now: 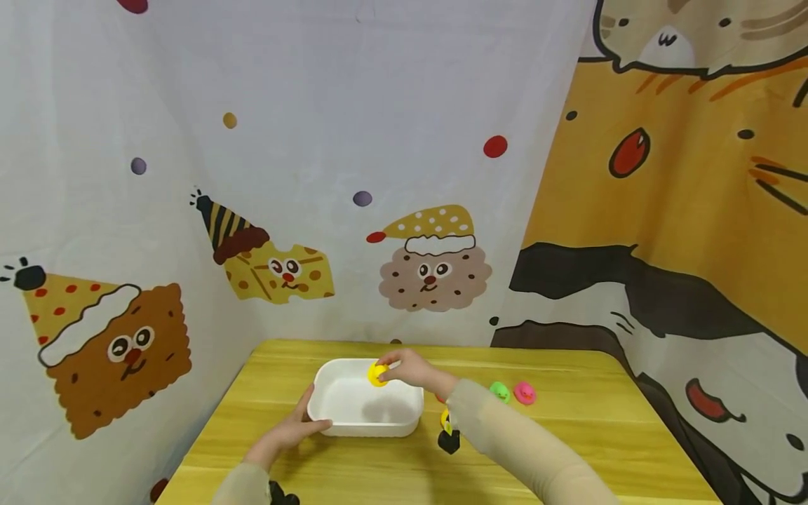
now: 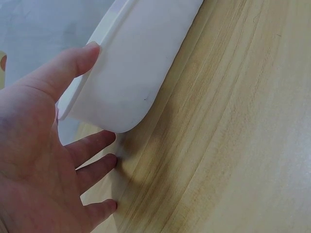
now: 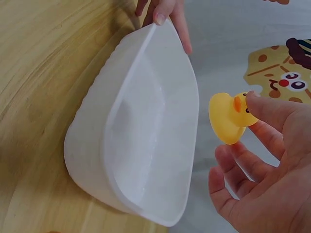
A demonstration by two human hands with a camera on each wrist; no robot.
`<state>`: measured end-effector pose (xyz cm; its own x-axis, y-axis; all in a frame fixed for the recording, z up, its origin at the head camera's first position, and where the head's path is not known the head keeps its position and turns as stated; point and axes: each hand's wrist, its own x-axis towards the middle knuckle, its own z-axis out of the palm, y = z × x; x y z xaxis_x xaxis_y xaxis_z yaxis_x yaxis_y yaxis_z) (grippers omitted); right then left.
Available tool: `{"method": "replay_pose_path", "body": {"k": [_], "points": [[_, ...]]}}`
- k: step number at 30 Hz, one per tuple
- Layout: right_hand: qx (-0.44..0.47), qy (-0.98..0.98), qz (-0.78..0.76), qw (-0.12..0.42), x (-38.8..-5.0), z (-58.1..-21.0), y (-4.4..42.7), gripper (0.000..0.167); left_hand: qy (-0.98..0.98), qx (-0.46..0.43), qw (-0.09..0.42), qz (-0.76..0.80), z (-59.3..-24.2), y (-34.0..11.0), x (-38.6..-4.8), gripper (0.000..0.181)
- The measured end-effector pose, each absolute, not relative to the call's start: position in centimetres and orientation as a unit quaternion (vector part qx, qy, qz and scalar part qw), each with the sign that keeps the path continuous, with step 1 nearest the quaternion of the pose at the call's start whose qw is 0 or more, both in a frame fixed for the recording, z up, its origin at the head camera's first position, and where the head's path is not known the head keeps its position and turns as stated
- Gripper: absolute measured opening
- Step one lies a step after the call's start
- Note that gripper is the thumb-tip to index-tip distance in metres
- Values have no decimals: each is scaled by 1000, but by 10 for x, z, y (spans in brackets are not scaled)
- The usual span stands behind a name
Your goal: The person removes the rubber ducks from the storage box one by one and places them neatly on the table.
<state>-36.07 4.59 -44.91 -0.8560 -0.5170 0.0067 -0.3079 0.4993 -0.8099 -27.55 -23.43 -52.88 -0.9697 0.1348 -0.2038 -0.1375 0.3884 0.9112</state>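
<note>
My right hand (image 1: 410, 368) pinches a yellow rubber duck (image 3: 226, 119) between thumb and fingers, held above the far part of a white plastic tub (image 1: 366, 429). The tub stands upright on the wooden table. At its left end rests my left hand (image 1: 292, 426), thumb on the near side by the rim and other fingers spread around the corner. In the left wrist view, the left hand's visible fingers (image 2: 95, 172) are fairly straight and apart. A green duck (image 1: 500, 391) and a pink duck (image 1: 524, 393) sit right of the tub.
A red item (image 1: 440, 398) and a yellow item (image 1: 445, 419) are partly hidden by the right arm. The wooden table (image 1: 581, 428) ends at a hanging white cloth (image 1: 303, 140) printed with cartoon figures.
</note>
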Motion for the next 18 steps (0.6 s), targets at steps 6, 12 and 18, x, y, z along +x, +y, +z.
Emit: {"method": "replay_pose_path", "body": {"k": [6, 12, 18], "points": [[-240, 858, -440, 112, -360, -445, 58, 30, 813, 12, 126, 568, -530, -233, -276, 101], [-226, 860, -441, 121, -358, -438, 71, 30, 814, 15, 129, 567, -531, -235, -276, 101], [-214, 869, -429, 126, -357, -431, 89, 30, 815, 17, 134, 563, -531, -235, -277, 102]]}}
